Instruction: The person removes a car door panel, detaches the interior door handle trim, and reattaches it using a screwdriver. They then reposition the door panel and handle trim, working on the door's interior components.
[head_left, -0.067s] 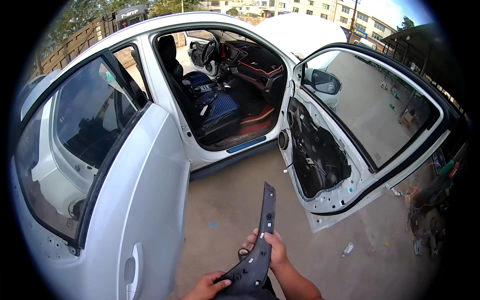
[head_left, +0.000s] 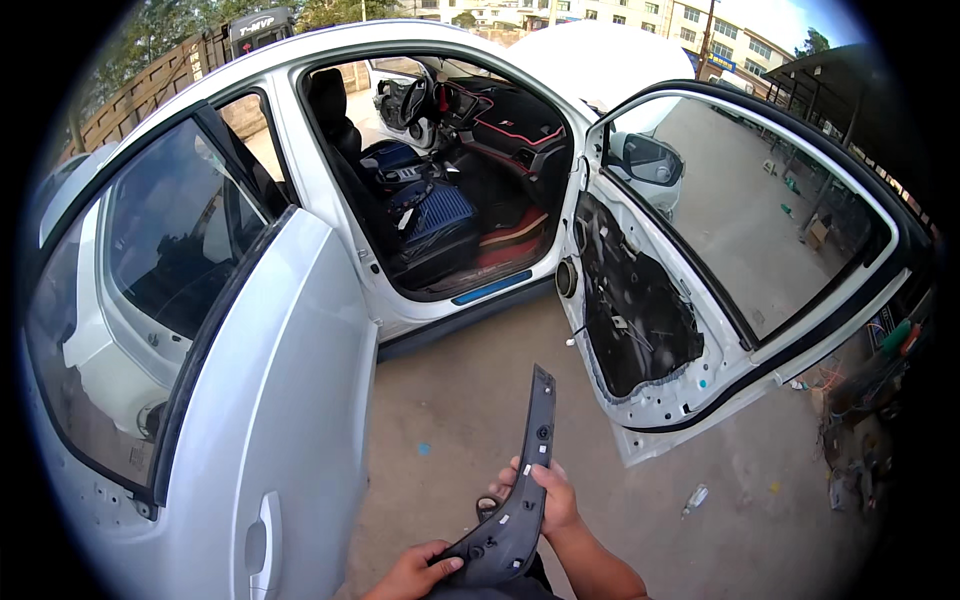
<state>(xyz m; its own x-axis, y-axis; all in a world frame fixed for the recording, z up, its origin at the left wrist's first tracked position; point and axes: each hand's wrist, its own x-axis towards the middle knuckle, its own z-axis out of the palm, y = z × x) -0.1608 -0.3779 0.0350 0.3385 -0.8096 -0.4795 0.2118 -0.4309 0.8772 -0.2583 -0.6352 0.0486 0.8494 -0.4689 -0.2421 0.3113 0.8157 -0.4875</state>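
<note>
A long, curved dark grey plastic car trim panel (head_left: 515,505) is held between my two hands, its clip side facing up. Small white clips and round black mounts dot that side. My left hand (head_left: 418,572) pinches the wide lower end, thumb on top. Around the middle, my right hand (head_left: 552,497) grips the panel from its right edge, with fingers curled behind. The narrow tip points up and away, apart from the car. Beside the panel's left edge, near the right hand's fingertips, shows a small dark loop-shaped item (head_left: 487,507); what it belongs to is unclear.
A white car (head_left: 345,225) stands ahead with its front door (head_left: 690,385) swung out right, inner lining off and wiring bare. The open rear door (head_left: 290,400) fills the left. Inside is a blue-black seat (head_left: 440,212). A clear bottle (head_left: 694,500) lies on the concrete.
The view has shifted very slightly. Both hands keep the same hold on the trim panel.
</note>
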